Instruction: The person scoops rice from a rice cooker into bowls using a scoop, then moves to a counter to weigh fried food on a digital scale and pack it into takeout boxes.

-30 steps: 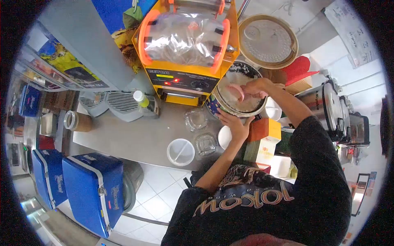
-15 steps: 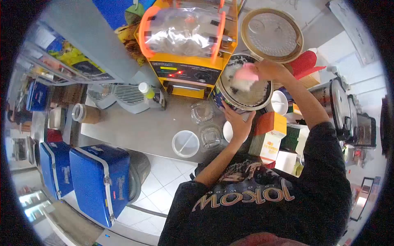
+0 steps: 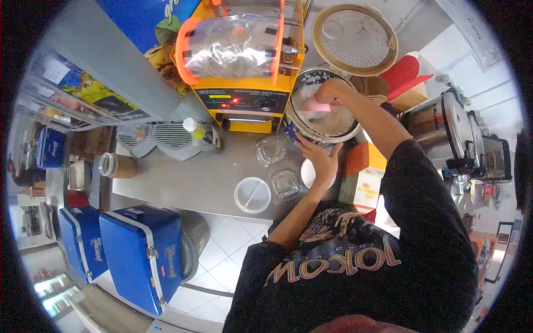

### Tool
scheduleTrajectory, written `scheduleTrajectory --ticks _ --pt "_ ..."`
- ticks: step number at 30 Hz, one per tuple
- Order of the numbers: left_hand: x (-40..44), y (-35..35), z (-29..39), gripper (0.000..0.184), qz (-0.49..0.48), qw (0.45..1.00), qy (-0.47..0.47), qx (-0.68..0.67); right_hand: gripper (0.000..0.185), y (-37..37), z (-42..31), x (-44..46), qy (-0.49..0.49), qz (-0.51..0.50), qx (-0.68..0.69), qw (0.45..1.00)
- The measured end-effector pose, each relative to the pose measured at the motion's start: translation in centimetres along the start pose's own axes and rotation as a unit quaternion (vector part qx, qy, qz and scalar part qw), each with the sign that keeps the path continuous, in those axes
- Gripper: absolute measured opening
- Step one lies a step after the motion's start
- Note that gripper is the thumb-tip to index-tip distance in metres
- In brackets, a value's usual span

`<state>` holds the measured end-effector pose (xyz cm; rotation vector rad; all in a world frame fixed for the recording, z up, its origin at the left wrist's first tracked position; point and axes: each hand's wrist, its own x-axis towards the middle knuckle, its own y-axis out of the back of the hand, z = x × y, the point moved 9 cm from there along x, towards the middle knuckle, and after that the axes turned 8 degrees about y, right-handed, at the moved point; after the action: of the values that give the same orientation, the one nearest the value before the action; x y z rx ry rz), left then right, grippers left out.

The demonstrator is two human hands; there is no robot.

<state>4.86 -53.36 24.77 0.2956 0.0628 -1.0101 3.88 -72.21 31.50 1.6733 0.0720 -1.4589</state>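
Observation:
A rice cooker (image 3: 357, 133) with a dark patterned side stands uncovered, white rice (image 3: 338, 123) inside it. My right hand (image 3: 332, 90) reaches over the rim and is closed on a pink rice scoop (image 3: 317, 105), whose lower end is down in the rice. Against the cooker's near outer side rests my left hand (image 3: 321, 161), fingers stretched along the wall and thumb apart. Just by that hand is a white bowl (image 3: 312, 173). Two clear plastic containers (image 3: 285, 183) and a divided white bowl (image 3: 252, 195) stand to its left.
Behind the cooker lies its round lid (image 3: 355, 41). A yellow sealing machine (image 3: 244, 102) with a film roll stands left of it. Stacked boxes (image 3: 363, 180) and a steel cooker (image 3: 438, 130) are on the right. Blue cool boxes (image 3: 141, 250) stand below the counter.
The pink scoop has gone lower into the rice as my right hand moved over the cooker. My left hand stays against its side. The whole view has shifted slightly.

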Motion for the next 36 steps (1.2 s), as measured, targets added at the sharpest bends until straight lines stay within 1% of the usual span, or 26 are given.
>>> scheduleTrajectory --ticks 1,3,5,8,9,10,12,14,15,17,18,21,24,27,30,32,33,36 --pt "-0.1 0.4 0.9 0.135 0.016 0.999 -0.048 0.001 0.071 -4.8 4.0 6.8 -0.001 -0.19 -0.029 0.981" --pt "-0.5 0.9 0.8 0.134 0.009 1.0 -0.027 -0.003 0.073 -5.7 3.6 5.6 0.024 -0.121 0.072 0.99" --pt "-0.8 0.4 1.1 0.134 0.013 1.0 -0.011 -0.001 0.076 -4.2 2.3 1.1 0.003 -0.059 0.037 0.998" --pt "-1.7 -0.6 0.1 0.131 0.019 1.0 -0.002 -0.024 0.07 -3.0 0.8 -4.9 -0.004 -0.018 0.072 0.997" --pt "-1.7 -0.4 0.2 0.131 0.025 0.999 -0.023 -0.018 0.064 -1.5 -0.6 -6.0 0.113 0.072 0.026 0.991" --pt "-1.9 -0.2 0.4 0.13 0.032 0.998 -0.043 -0.012 0.059 -0.6 -1.3 -7.9 0.228 0.158 -0.021 0.961" --pt "-2.0 0.0 0.6 0.129 0.04 0.997 -0.064 -0.027 0.049 0.8 -2.1 -11.2 0.273 0.264 -0.054 0.924" --pt "-2.0 0.2 0.9 0.126 0.039 0.994 -0.073 -0.067 0.042 2.0 -0.7 -13.0 0.137 0.308 -0.024 0.941" --pt "-1.9 0.4 1.1 0.125 0.041 0.994 -0.082 -0.053 0.04 0.8 0.5 -11.2 0.176 0.334 -0.101 0.921" --pt "-1.9 0.7 1.2 0.123 0.044 0.994 -0.096 -0.023 0.036 1.8 0.5 -13.7 0.16 0.373 -0.097 0.909" --pt "-1.9 0.7 1.0 0.123 0.038 0.995 -0.091 -0.03 0.034 2.3 0.4 -14.6 0.154 0.392 -0.096 0.902" --pt "-1.7 0.6 0.3 0.122 0.026 0.995 -0.077 -0.049 0.036 3.7 3.4 -15.5 0.083 0.5 -0.052 0.861" --pt "-1.5 0.4 0.0 0.12 0.022 0.995 -0.078 -0.066 0.042 3.5 4.9 -13.9 0.007 0.445 0.011 0.895" --pt "-1.7 0.7 -0.2 0.119 0.014 0.993 -0.088 -0.076 0.045 1.8 2.5 -11.0 0.05 0.393 -0.054 0.917" --pt "-1.5 1.1 0.3 0.118 0.009 0.991 -0.087 -0.098 0.049 4.7 3.3 -14.5 0.1 0.544 -0.027 0.833" --pt "-1.6 1.2 0.4 0.118 0.012 0.987 -0.097 -0.124 0.047 3.1 2.6 -11.2 0.095 0.375 -0.078 0.919" --pt "-1.5 1.3 0.2 0.117 0.017 0.99 -0.098 -0.101 0.046 1.8 2.8 -10.2 0.088 0.288 -0.101 0.948" --pt "-0.4 1.7 0.0 0.116 0.031 0.992 -0.11 -0.047 0.038 0.3 4.9 -9.2 0.025 0.323 -0.15 0.934"
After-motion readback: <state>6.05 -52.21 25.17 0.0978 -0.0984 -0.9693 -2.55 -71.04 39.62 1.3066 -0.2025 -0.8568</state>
